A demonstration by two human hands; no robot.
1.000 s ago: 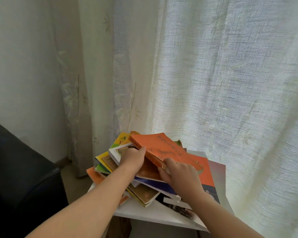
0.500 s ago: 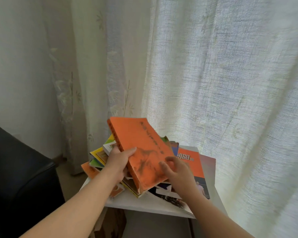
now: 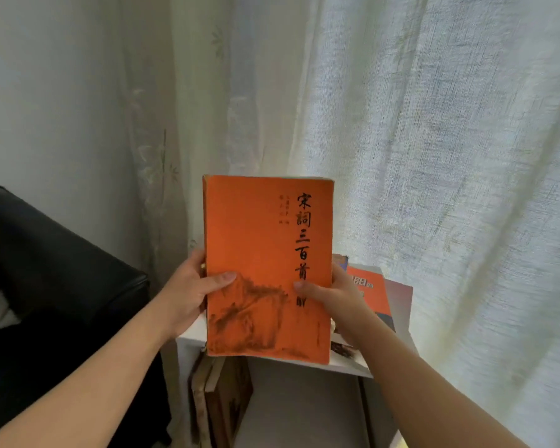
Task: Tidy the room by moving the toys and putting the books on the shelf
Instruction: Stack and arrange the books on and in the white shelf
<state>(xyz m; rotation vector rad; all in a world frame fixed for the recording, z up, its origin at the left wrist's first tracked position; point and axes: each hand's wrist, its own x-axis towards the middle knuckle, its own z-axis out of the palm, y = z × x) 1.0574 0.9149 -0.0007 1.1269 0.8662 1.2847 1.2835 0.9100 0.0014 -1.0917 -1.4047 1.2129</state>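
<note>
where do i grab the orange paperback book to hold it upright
By the lower part of its two long edges, one from each side. The orange paperback book stands upright, cover toward the camera; the left hand and right hand pinch it there, thumbs on the cover.

I hold the orange book point(image 3: 265, 253) upright, cover toward me: black vertical characters, an ink landscape. Other books point(image 3: 369, 286) lie flat on the shelf point(image 3: 343, 366) behind it.

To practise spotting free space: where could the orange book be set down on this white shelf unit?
Free for the orange book: the lower compartment, between the leaning books and the unit's right wall. Crowded: the top board, under the book pile.
</note>
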